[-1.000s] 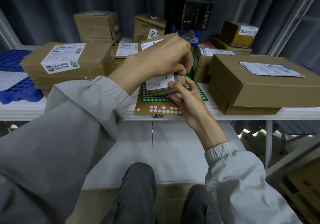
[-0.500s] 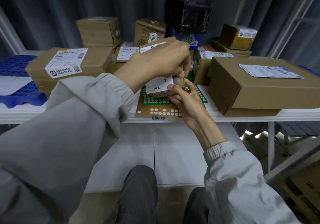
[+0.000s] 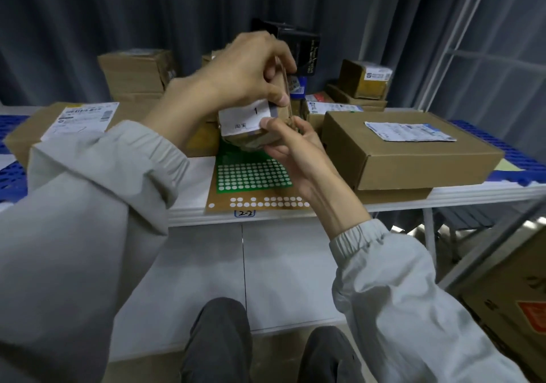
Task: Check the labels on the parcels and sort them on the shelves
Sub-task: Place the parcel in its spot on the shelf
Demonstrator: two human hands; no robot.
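A small brown parcel (image 3: 251, 137) with a white label marked "1" hangs above the shelf, lifted clear of the sticker sheets. My left hand (image 3: 245, 72) grips it from above, fingers curled over its top and thumb on the label. My right hand (image 3: 292, 149) holds it from below and the right, thumb pressed on the label's edge. A large flat carton (image 3: 413, 158) with a white label lies on the shelf to the right. Another labelled carton (image 3: 35, 134) lies at the left.
A green sticker sheet (image 3: 251, 172) lies on a brown one (image 3: 257, 202) at the white shelf's front edge (image 3: 443, 199), marked "2-2". Several small boxes and a black box (image 3: 304, 48) crowd the back. Blue pallets sit at both ends. My knees are below.
Both hands have raised the small parcel off the sticker sheets and tilted it, so its label now faces me. The view shifted slightly downward.
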